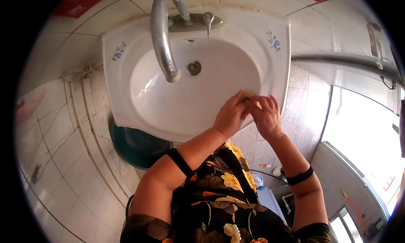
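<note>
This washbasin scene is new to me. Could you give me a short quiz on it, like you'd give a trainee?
1. The person's left hand and right hand come together at a small yellowish thing, mostly hidden by the fingers. Over which part of the white washbasin are they?
A) its back left corner
B) its front right side
C) its middle, over the drain
2. True or false: a green tub shows partly beneath the washbasin's left front edge.
3. How many blue flower motifs decorate the washbasin?

Key: 1. B. 2. True. 3. Two, one near each back corner.
</note>
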The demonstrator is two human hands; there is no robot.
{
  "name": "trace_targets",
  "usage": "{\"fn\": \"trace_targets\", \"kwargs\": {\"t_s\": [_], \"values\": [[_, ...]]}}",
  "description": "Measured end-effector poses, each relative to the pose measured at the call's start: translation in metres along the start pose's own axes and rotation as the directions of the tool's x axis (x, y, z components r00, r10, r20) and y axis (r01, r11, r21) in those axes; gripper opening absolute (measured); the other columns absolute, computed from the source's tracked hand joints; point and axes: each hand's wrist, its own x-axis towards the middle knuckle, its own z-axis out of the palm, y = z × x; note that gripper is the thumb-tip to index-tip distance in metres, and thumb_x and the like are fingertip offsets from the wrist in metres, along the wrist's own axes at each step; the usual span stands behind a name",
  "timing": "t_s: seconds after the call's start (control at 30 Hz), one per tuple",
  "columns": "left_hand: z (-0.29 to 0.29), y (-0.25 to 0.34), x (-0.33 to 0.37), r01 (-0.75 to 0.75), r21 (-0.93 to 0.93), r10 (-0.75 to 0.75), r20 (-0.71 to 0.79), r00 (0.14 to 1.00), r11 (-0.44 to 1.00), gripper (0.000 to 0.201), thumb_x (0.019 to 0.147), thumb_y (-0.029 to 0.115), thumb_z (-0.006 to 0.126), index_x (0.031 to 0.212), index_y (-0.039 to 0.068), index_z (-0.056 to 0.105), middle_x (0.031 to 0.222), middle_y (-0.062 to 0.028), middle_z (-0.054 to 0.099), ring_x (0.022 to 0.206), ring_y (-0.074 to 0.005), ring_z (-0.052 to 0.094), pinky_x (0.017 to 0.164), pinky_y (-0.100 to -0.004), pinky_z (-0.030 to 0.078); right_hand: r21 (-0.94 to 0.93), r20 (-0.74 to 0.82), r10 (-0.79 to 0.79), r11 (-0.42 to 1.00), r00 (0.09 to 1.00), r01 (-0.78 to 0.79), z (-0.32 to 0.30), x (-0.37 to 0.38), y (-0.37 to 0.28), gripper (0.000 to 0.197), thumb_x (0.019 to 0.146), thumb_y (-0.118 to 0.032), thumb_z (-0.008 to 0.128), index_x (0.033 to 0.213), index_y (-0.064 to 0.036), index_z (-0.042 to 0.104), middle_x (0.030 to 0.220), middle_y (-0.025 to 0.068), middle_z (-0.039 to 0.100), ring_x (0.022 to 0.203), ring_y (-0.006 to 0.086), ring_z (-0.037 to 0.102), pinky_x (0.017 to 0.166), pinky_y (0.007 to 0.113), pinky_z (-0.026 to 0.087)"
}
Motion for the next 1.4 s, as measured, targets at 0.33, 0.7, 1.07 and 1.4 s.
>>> {"fn": "trace_targets", "kwargs": {"t_s": [0.33, 0.7, 1.07, 1.4], "values": [[0.007, 0.015, 0.035, 0.109, -0.077, -0.116, -0.106, 0.987, 0.991, 0.014, 0.077, 0.005, 0.065, 0.090, 0.006, 0.066, 0.108, -0.0179, 0.061, 0.105, -0.0334, 0.058, 0.081, -0.0395, 0.052, 0.088, -0.039, -0.006, 0.996, 0.999, 0.009, 0.000, 0.036, 0.028, 0.028, 0.081, -0.009, 0.056, 0.108, -0.0095, 0.064, 0.118, 0.0060, 0.054, 0.108, 0.0313, 0.050, 0.100, 0.044, 0.037], [0.000, 0.014, 0.081, 0.085, -0.120, -0.119, -0.323, 0.939, 0.989, 0.015, 0.074, 0.000, 0.065, 0.086, 0.009, 0.067, 0.106, -0.0166, 0.062, 0.107, -0.0327, 0.058, 0.076, -0.0398, 0.052, 0.144, -0.230, -0.072, 0.984, 0.971, 0.107, -0.010, 0.096, 0.033, 0.032, 0.074, 0.001, 0.059, 0.105, -0.0067, 0.064, 0.113, 0.0070, 0.057, 0.103, 0.0292, 0.054, 0.085, 0.036, 0.050], [-0.013, -0.005, 0.105, 0.026, 0.027, -0.013, -0.419, 0.908, 0.999, 0.014, 0.071, 0.000, 0.066, 0.083, 0.007, 0.066, 0.105, -0.0164, 0.063, 0.096, -0.0291, 0.061, 0.079, -0.0385, 0.051, 0.171, -0.294, -0.101, 0.973, 0.951, 0.156, -0.010, 0.131, 0.036, 0.033, 0.072, 0.002, 0.062, 0.102, -0.0109, 0.067, 0.111, 0.0030, 0.058, 0.096, 0.0268, 0.057, 0.082, 0.036, 0.050], [-0.010, -0.010, 0.097, -0.084, 0.086, 0.105, -0.290, 0.951, 0.993, 0.015, 0.074, 0.001, 0.063, 0.085, 0.009, 0.068, 0.113, -0.0126, 0.060, 0.099, -0.0252, 0.060, 0.078, -0.0376, 0.052, 0.177, -0.319, -0.099, 0.971, 0.943, 0.162, -0.002, 0.116, 0.040, 0.028, 0.073, 0.000, 0.061, 0.099, -0.0099, 0.067, 0.109, 0.0047, 0.058, 0.097, 0.0277, 0.056, 0.082, 0.035, 0.049]]}}
